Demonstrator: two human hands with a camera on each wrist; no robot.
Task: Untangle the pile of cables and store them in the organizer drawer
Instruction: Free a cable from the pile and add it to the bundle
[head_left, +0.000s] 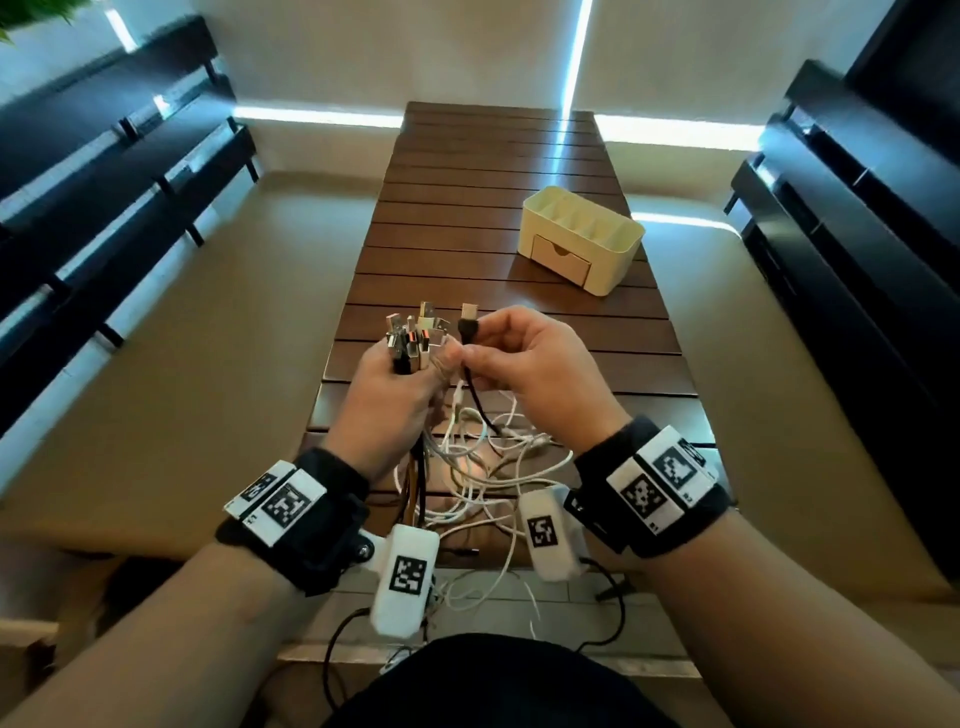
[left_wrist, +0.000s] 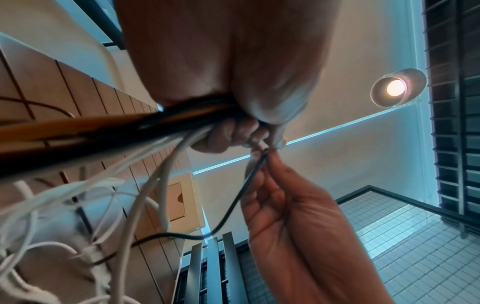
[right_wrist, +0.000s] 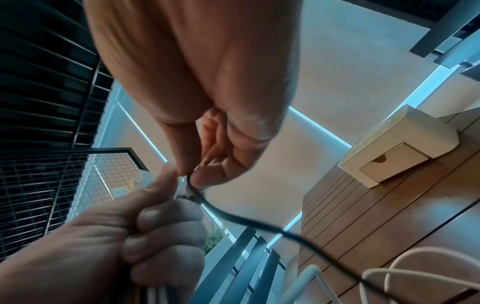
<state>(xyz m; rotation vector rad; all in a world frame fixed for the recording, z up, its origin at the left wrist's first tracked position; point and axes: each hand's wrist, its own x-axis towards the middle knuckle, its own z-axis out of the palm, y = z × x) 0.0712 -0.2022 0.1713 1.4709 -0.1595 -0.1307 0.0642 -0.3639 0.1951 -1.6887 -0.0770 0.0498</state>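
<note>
Loose cables (head_left: 483, 467) trail over the table's (head_left: 519, 166) near edge; above them, left hand (head_left: 387, 400) fisted round a bundle of plugs (head_left: 413, 340), upright; right hand (head_left: 540, 364) just beside, pinching one black cable (head_left: 470, 358) below its plug; organizer (head_left: 582, 239) farther back, right side, drawer closed.

Left hand (head_left: 387, 395) fisted, raised; right hand (head_left: 540, 364) pinching beside it.

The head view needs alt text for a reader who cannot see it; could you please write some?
A person's left hand grips a bundle of cable plugs while the right hand pinches a thin black cable above tangled white cables on a brown slatted wooden table. A cream plastic organizer, drawer shut, stands beyond.
</note>
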